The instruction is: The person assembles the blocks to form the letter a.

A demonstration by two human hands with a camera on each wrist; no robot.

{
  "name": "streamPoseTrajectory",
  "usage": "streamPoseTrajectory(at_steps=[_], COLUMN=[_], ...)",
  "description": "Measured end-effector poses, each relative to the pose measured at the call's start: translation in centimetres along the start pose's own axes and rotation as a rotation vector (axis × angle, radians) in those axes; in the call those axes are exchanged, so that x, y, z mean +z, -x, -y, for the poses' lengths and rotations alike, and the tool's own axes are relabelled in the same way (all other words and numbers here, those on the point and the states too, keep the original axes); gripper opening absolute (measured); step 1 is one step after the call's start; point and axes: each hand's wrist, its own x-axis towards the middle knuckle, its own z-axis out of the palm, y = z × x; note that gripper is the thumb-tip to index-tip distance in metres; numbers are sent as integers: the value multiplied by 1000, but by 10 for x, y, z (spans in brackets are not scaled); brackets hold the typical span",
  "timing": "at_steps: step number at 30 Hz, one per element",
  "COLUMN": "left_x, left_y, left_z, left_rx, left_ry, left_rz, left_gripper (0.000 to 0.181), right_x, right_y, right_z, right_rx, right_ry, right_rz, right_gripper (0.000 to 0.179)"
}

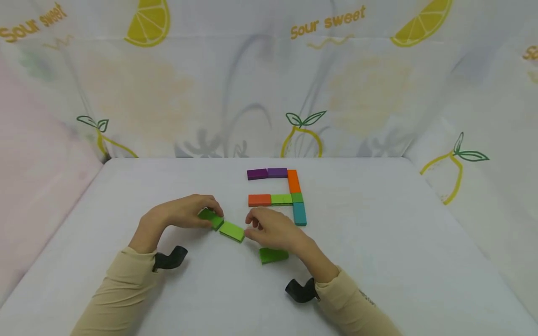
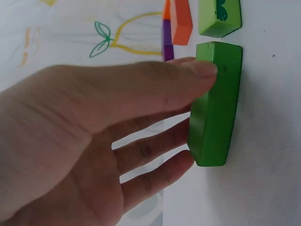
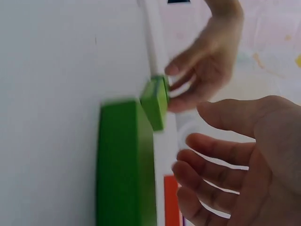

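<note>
My left hand (image 1: 185, 212) pinches a green wooden block (image 2: 218, 108), thumb on one side and fingers on the other. End to end with it on the white table lies a light green block (image 1: 232, 231), which has a dark green marking on its end in the left wrist view. The fingertips of my right hand (image 1: 275, 228) are right by the far end of that light green block, loosely bent and holding nothing. Another green block (image 1: 273, 255) lies nearer the front, partly under the right hand in the head view.
Farther back, several blocks form a figure: two purple ones (image 1: 267, 173), an orange one (image 1: 294, 181), a red-orange one (image 1: 259, 200), a light green one (image 1: 281, 199), a small green one (image 1: 297, 197) and a teal one (image 1: 300, 213). A lemon-print cloth (image 1: 269, 93) hangs behind the table.
</note>
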Motion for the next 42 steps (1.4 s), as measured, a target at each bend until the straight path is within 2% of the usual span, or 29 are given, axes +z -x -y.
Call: streamPoseTrajectory(at_steps=[6,11,17,25,32,42], left_x=[1,1,2,4,6,6], left_y=[0,-2,-6,-6,-7,-6], left_z=[4,5,6,6,6,7], left_rx=[23,45,64,34,45,37], left_ry=[-1,2,-12,-22,-26,-6], left_rz=[-33,-29,-33,-38,-58,-38], left_gripper=[23,21,21,20,19,20], right_x=[24,36,33,29,27,22], right_y=[-14,-15,-12,-13,-12,-11], right_z=[20,26,24,20,19,15], right_rx=[-11,-4,0,11,41,59], right_ry=[96,155,175,175,163,116], right_rz=[-40,-68,-91,-49,-26,4], right_gripper=[39,42,36,35,35,34])
